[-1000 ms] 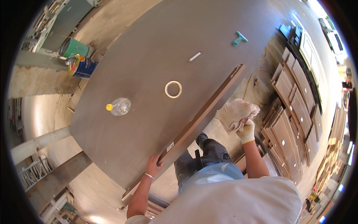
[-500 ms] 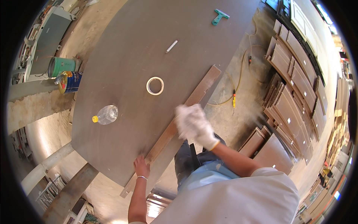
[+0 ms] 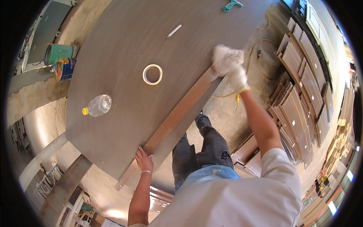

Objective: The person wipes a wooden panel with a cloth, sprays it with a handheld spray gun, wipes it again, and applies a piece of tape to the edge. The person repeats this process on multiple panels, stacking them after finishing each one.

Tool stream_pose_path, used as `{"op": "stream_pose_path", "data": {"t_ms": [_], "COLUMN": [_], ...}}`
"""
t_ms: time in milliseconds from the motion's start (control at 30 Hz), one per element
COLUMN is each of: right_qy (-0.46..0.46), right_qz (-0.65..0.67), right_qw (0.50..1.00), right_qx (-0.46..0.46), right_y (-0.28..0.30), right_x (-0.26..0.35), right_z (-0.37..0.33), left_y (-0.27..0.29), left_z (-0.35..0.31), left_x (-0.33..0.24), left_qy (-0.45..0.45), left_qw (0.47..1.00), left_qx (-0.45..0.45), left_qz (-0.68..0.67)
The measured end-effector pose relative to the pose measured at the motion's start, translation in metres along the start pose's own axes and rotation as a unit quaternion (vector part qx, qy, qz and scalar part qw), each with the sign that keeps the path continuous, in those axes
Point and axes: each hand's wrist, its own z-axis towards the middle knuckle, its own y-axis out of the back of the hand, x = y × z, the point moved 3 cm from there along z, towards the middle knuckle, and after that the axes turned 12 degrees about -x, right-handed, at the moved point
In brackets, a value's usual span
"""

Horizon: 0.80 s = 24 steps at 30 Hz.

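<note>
A long, narrow brown board (image 3: 177,114) lies slantwise along the near right side of a large dark tabletop (image 3: 113,68). My bare left hand (image 3: 145,160), with a pale band at its wrist, holds the board near its lower end, fingers at one edge and thumb at the other. At the board's far end, my right hand (image 3: 238,77) wears a white glove. It presses a bunched white rag (image 3: 224,57) to the surface; motion blurs both, and the fingers are partly hidden.
On the tabletop lie a tape roll (image 3: 152,74), a clear bottle with yellow cap (image 3: 100,105), a white stick (image 3: 174,31) and a green scraper (image 3: 231,5). Cans (image 3: 67,69) stand left. Brown panels (image 3: 298,109) are stacked right; a yellow hose (image 3: 249,60) crosses the floor.
My right hand has swept the rag up along the board, from its middle to its far end. My left hand stays near the lower end. The view has shifted slightly.
</note>
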Motion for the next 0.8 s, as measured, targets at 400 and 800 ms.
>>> {"op": "stream_pose_path", "data": {"t_ms": [400, 800], "right_qy": [0.269, 0.334], "right_qz": [0.147, -0.030], "right_qw": [0.945, 0.934], "right_qx": [0.114, 0.121], "right_y": [-0.020, -0.024], "right_x": [0.139, 0.115], "right_z": [-0.079, -0.096], "left_y": [0.013, 0.018], "left_z": [0.005, -0.015], "left_x": [-0.011, -0.031], "left_qy": [0.058, 0.153], "left_qw": [0.996, 0.976], "left_qx": [0.047, -0.099], "left_qz": [-0.038, -0.122]}}
